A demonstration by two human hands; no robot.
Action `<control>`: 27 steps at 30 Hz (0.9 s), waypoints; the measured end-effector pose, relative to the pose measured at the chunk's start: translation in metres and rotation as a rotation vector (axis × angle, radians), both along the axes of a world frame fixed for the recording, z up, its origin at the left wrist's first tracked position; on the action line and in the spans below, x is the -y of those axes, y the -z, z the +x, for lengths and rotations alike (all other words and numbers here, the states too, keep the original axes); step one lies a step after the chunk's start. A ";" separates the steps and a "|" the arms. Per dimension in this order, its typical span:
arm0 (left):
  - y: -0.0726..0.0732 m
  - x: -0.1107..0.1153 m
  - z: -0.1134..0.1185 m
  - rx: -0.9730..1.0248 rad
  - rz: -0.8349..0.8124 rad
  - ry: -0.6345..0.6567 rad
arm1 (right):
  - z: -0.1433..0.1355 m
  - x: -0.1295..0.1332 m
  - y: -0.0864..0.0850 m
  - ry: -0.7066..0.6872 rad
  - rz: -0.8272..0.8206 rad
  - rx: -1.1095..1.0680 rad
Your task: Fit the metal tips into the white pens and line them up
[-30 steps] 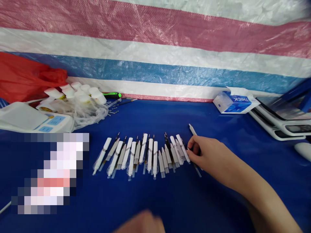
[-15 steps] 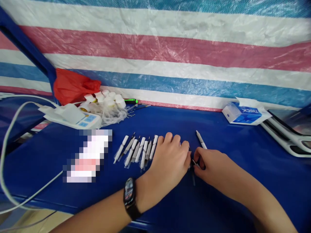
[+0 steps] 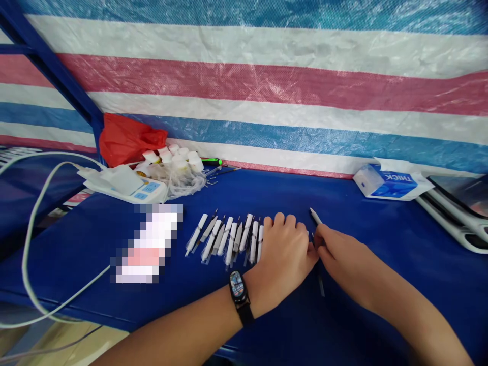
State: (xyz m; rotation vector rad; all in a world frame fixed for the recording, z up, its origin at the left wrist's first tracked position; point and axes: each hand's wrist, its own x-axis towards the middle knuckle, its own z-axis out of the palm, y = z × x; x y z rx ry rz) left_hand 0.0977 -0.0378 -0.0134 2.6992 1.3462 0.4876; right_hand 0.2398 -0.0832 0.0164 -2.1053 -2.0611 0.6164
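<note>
Head view: pen row (image 3: 231, 244), white barrels and grey sleeves with dark refills between, lies on the blue surface (image 3: 267, 195). Left hand (image 3: 287, 259) is palm down over the right part of the row, knuckles up, hiding the pieces there; can't tell if it grips any. Black wristband (image 3: 238, 290) on that wrist, just on the near side of the row. Right hand (image 3: 339, 259) is at the row's right end, fingers curled in next to the left thumb; fingertips hidden, can't tell if it grips anything. A lone pen (image 3: 314, 216) pokes out beyond the right hand, tip pointing away, right of the row. A slim clear-ended refill (image 3: 321, 285) sticks out below the fingers, near side of the row's right end. Left of the row: pixelated patch (image 3: 148, 249), white cable (image 3: 25, 254). Beyond the row, to its left: power strip (image 3: 152, 190), white-capped bottles (image 3: 195, 161) in clear plastic, red bag (image 3: 129, 140), green-black handle (image 3: 211, 161). Beyond the row, to its right: blue-white THICK packet (image 3: 392, 185). Behind the row: striped sheet (image 3: 267, 81).
</note>
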 end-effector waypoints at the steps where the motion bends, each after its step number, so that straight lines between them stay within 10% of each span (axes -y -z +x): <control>1: 0.000 0.000 0.000 0.017 -0.029 -0.014 | 0.000 0.000 0.001 0.004 -0.023 0.002; 9: -0.022 -0.004 -0.013 0.438 -0.312 -0.112 | -0.012 -0.006 -0.016 0.141 -0.138 0.157; 19: -0.039 -0.018 -0.034 1.028 -0.931 0.142 | -0.029 -0.005 -0.020 0.086 -0.189 0.179; 27: -0.025 -0.016 -0.071 0.584 -0.321 0.319 | -0.006 -0.009 -0.023 0.184 0.208 -0.290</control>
